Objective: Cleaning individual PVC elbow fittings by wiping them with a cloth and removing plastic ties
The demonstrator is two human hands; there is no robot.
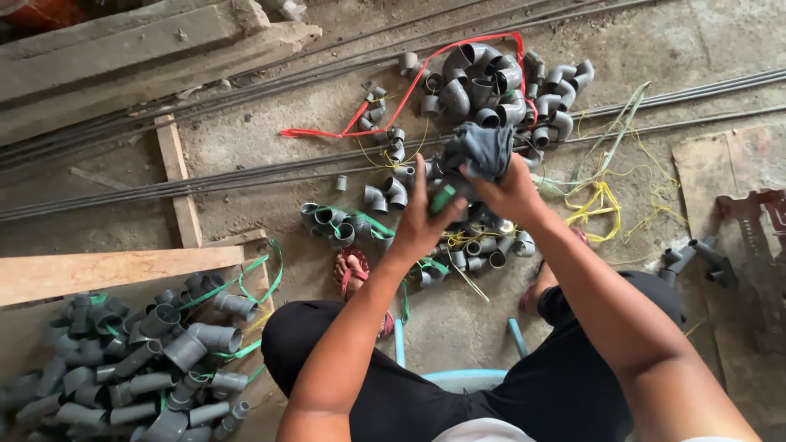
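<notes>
My left hand point(423, 219) grips a bundle of grey plastic pipe fittings point(449, 184) tied with a green strap, held above the floor. My right hand point(509, 192) holds a dark grey rag point(483, 149) pressed on top of that bundle. Below the hands, more grey elbow fittings point(483, 245) lie on the concrete floor, some strung on green strap. I am squatting, knees in black shorts, feet in red sandals point(354, 270).
A pile of grey elbows point(499, 86) with a red strap point(409, 90) lies farther off. Another heap of fittings point(139, 360) sits at lower left beside wooden planks point(106, 270). Steel rebar point(246, 176) runs across the floor. Yellow string point(602, 200) lies at right.
</notes>
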